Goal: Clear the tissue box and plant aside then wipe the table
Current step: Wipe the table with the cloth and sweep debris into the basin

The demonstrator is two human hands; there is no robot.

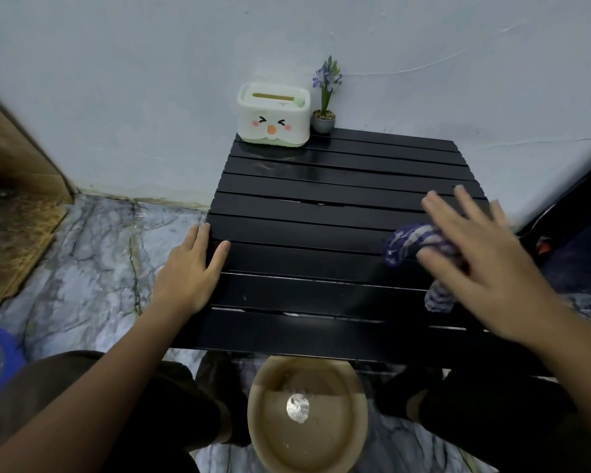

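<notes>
The black slatted surface point(321, 233) stands against a pale wall. The tissue box point(273, 114), white with a little face on it, sits at the far left corner. The small potted plant point(325, 107) with purple flowers stands just beside it on the right, close to the wall. Both are set well away from the hands.

The left hand point(190, 271) lies flat with its fingers stretched out at the left edge of the surface. It holds nothing. The right hand point(475, 261) is spread wide and presses down on a purple and white cloth point(410, 244) near the right side. The right hand looks blurry, so it seems to be wiping.

A tan bowl of water point(306, 414) sits on the floor below the near edge, between the person's legs.

What could go wrong? The cloth could slip off the right edge, since it lies so near it. A long wipe toward the far corner could knock the thin plant over. A knee could bump the bowl and spill the water on the floor.
</notes>
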